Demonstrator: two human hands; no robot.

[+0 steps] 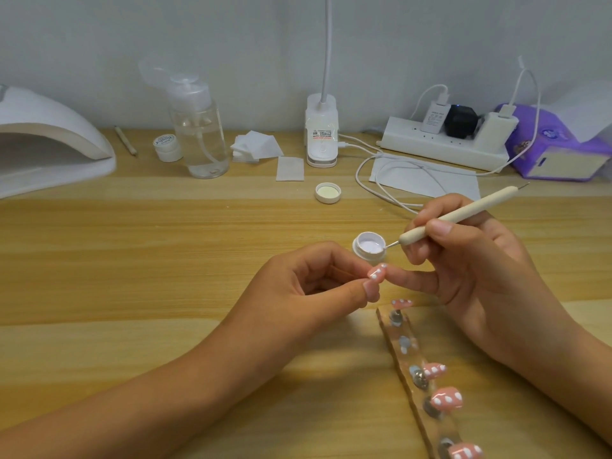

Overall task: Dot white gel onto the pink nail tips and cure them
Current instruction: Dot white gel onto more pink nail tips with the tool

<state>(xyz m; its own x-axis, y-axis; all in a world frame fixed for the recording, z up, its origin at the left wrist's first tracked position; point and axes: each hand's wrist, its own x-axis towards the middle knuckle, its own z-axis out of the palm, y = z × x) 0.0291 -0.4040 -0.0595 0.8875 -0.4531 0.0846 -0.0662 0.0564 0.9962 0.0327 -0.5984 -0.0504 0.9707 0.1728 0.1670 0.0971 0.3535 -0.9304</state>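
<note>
Dotting tool point(460, 216) tip touches gel pot point(369, 246) — right hand point(470, 260).

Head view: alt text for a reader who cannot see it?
The right hand touches a dotting tool to an open jar of white gel; the left hand pinches a white-dotted pink nail tip. More dotted tips sit on a strip beside them.

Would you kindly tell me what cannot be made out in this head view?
Head view only:
- Curing lamp: cut off by the left edge.
- Holder strip: runs off the bottom edge, so the count of tips is unknown.
- Tip of the dotting tool: too small to tell if it carries gel.
- Jar label: print too small to read.
- Underside of the nail tip the left hand pinches: hidden by its fingers.
</note>
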